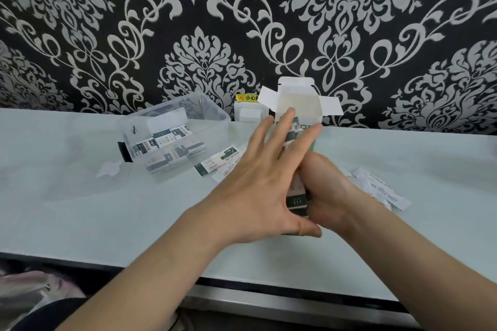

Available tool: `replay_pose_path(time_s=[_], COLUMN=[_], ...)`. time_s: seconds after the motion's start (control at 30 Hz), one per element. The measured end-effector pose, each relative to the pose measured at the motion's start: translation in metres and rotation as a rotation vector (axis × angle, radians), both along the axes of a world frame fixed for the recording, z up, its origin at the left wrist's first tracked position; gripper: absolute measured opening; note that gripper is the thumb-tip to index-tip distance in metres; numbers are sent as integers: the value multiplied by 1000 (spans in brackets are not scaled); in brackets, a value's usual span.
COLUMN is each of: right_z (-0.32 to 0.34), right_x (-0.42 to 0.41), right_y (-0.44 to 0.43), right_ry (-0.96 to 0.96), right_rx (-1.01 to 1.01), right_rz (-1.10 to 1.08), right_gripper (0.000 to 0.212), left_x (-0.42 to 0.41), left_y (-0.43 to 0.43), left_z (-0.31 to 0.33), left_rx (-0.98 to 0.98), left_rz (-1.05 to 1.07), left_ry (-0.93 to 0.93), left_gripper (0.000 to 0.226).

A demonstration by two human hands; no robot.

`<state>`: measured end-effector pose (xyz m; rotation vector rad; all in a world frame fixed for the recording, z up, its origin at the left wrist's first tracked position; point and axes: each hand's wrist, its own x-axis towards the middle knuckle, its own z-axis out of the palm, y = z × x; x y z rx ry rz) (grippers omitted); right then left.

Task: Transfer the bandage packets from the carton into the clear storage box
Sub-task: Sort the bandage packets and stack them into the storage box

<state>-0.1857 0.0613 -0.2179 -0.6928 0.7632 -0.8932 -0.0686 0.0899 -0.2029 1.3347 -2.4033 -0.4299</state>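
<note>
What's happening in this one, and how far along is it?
A person holds a green-and-white cardboard carton upright, top flaps open: the right hand grips its lower part, the left hand, fingers straight, is spread across its front. Several bandage packets already lie in the clear plastic storage box; a few loose packets lie on the pale tabletop beside it.

Black-and-silver damask wallpaper (pixel 107 35) behind a pale table (pixel 80 217) — white wall switch (pixel 248 115), yellow sticker (pixel 244 97) above.
</note>
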Motion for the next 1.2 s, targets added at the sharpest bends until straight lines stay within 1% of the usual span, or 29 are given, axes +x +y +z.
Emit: replay_pose_path(time_s=[0.07,0.13,0.27,0.4,0.5,0.57,0.6,0.67,0.73,0.8,0.83,0.97,1.07,1.1,1.13,1.17,1.2], right_z=[-2,-3,-5,-5,-3,0,1,4,6,6,5,7,11,12,13,13,12], right_x=[3,4,3,3,4,3,3,1,1,0,-1,-1,-6,-9,-14,-19,-24], right_y=[4,6,5,6,6,6,6,6,6,5,5,7,2,0,-4,-7,-11], right_ry=[98,179,384,406,367,327,311,281,255,229,249,390,424,469,540,628,722], right_rx=[-54,-65,-123,-171,-184,-191,-190,-190,-188,-160,-161,-246,-238,-242,-259,-280,-303], right_rz=[-4,10,61,134,72,33,23,49,97,122,117,99,164,197,221,228,222], right_gripper=[31,29,28,27,20,16,14,20,25,23,22,24,29,27,21,15,14], left_x=[1,4,8,13,12,12,13,16,18,18,17,16,21,25,31,37,41], left_y=[-2,-4,-5,-7,-7,-8,-9,-11,-13,-12,-11,-9,-13,-16,-18,-20,-22], left_z=[-4,-5,-4,-2,-4,-7,-7,-7,-7,-6,-6,-5,-3,-1,0,1,0], left_rx=[-39,-44,-4,-132,-222,-238,-215,-136,-77,-48,-33,10,34,73,113,141,161], left_rz=[21,34,21,27,26,21,30,50,58,44,26,24,39,60,91,116,125], left_ry=[-79,-106,-66,-58,-47,-21,5,80,158,169,145,100,149,183,203,182,103], left_gripper=[129,124,114,103,95,93,92,89,80,75,77,87,91,92,93,90,86])
